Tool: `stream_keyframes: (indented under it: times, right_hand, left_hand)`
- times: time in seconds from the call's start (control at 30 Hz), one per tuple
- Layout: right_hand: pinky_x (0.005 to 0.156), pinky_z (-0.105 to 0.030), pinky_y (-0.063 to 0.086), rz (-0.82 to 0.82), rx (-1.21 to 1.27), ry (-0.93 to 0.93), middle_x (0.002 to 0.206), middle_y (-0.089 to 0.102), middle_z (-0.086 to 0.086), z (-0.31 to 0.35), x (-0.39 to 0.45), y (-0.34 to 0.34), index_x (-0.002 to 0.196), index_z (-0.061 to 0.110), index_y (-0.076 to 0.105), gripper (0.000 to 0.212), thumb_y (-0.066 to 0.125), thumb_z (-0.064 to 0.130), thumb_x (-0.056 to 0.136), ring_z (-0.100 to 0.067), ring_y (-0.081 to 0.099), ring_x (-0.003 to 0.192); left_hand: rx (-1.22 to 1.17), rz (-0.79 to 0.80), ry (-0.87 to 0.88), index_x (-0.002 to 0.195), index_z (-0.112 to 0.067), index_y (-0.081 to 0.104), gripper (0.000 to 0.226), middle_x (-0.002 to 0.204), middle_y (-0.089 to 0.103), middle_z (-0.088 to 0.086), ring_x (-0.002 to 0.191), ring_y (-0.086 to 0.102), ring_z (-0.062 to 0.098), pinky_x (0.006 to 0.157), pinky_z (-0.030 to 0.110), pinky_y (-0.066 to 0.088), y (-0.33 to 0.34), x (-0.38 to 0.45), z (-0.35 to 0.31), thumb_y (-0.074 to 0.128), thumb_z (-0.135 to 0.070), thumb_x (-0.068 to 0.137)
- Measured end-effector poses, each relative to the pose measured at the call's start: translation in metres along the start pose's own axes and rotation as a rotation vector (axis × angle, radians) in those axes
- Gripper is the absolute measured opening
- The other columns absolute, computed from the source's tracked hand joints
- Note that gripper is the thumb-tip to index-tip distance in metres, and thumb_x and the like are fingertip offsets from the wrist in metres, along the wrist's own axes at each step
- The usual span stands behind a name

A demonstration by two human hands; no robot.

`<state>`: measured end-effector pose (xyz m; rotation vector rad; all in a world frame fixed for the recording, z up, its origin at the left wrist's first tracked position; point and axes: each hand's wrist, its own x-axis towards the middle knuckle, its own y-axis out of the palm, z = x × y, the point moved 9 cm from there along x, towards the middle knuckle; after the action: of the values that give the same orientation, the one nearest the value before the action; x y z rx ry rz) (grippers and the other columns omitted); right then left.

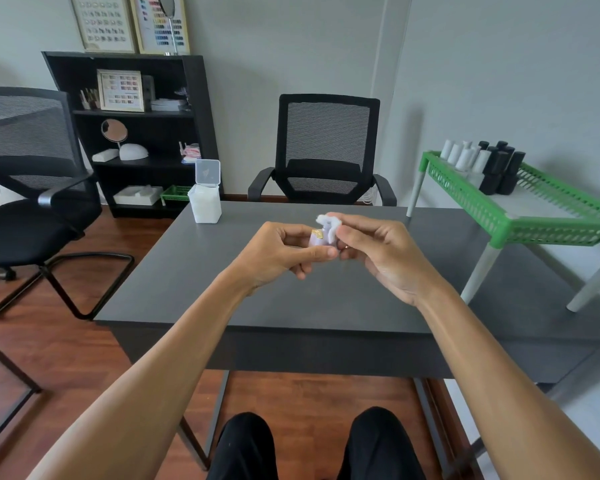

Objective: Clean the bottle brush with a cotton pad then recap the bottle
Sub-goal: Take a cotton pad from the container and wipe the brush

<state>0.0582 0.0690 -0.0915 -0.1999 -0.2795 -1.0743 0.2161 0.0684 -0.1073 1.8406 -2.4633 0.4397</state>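
Note:
Above the middle of the grey desk (194, 292), my left hand (278, 252) grips a small pale lilac bottle (315, 240) with a gold mark near its top. My right hand (381, 256) pinches a white cotton pad (329, 225), folded and pressed against the bottle's top. The brush and the cap are hidden by the pad and my fingers. Both hands touch at the fingertips.
An open clear box of white cotton pads (205, 201) stands at the desk's far left corner. A black mesh chair (326, 150) faces me across the desk, another chair (32, 188) is at the left. A green rack (520, 209) with several bottles stands at the right.

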Motion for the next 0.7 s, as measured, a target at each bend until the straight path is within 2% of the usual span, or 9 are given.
stream_keyframes:
  times: [0.07,0.17,0.3,0.33,0.47,0.57,0.7]
  right_hand:
    - [0.088,-0.024,0.059,-0.026,-0.062,-0.015,0.125,0.082,-0.001,0.0,0.001,-0.004,0.12,0.028,0.084,0.022,0.074,0.019,0.102,-0.015,0.075,0.108]
    - [0.087,-0.025,0.061,-0.076,-0.128,-0.041,0.116,0.084,-0.002,-0.001,0.003,-0.009,0.119,0.028,0.084,0.023,0.08,0.021,0.098,-0.015,0.077,0.101]
    - [0.086,-0.027,0.062,-0.089,-0.156,-0.047,0.119,0.083,0.001,-0.002,0.003,-0.014,0.12,0.028,0.084,0.023,0.08,0.025,0.097,-0.021,0.077,0.099]
    - [0.085,-0.028,0.062,-0.094,-0.17,-0.051,0.119,0.083,0.001,-0.001,0.003,-0.015,0.119,0.029,0.085,0.022,0.08,0.027,0.097,-0.022,0.076,0.097]
    - [0.082,-0.031,0.061,-0.144,-0.153,-0.042,0.116,0.084,-0.002,-0.004,0.002,-0.021,0.117,0.026,0.086,0.02,0.08,0.028,0.098,-0.012,0.067,0.08]
    - [0.076,-0.024,0.057,-0.145,-0.108,-0.018,0.112,0.083,-0.008,-0.008,0.002,-0.022,0.118,0.021,0.085,0.021,0.08,0.027,0.098,-0.014,0.062,0.08]
    - [0.072,-0.023,0.055,-0.158,-0.148,0.011,0.106,0.082,-0.014,-0.011,0.003,-0.022,0.113,0.022,0.087,0.02,0.082,0.03,0.096,-0.014,0.06,0.074]
  left_hand:
    - [0.013,-0.009,-0.016,0.104,-0.021,0.086,0.028,0.087,0.081,0.0,0.069,0.069,0.01,0.065,0.021,0.058,-0.001,0.0,-0.001,0.094,-0.03,0.079]
    - [0.011,0.046,-0.037,0.107,-0.025,0.086,0.026,0.102,0.084,0.002,0.086,0.078,0.013,0.075,0.022,0.062,0.004,0.0,-0.003,0.093,-0.026,0.082]
    - [-0.062,0.08,-0.05,0.11,-0.032,0.084,0.022,0.1,0.084,0.006,0.087,0.08,0.016,0.079,0.023,0.063,0.005,-0.003,-0.003,0.085,-0.029,0.089]
    - [-0.056,0.062,-0.041,0.112,-0.028,0.083,0.024,0.099,0.083,0.005,0.086,0.08,0.016,0.078,0.024,0.063,0.003,-0.004,-0.003,0.086,-0.028,0.088]
    - [0.039,-0.096,-0.012,0.108,-0.017,0.079,0.042,0.095,0.08,0.0,0.071,0.078,0.019,0.065,0.027,0.064,-0.009,-0.001,-0.002,0.096,-0.035,0.074]
    - [0.185,-0.178,0.007,0.101,-0.017,0.074,0.049,0.091,0.078,-0.009,0.064,0.078,0.022,0.059,0.028,0.063,-0.013,0.001,-0.003,0.1,-0.041,0.068]
    - [0.381,-0.232,0.099,0.093,-0.026,0.07,0.045,0.089,0.076,-0.02,0.064,0.078,0.015,0.055,0.026,0.063,-0.011,-0.001,-0.011,0.099,-0.049,0.067]
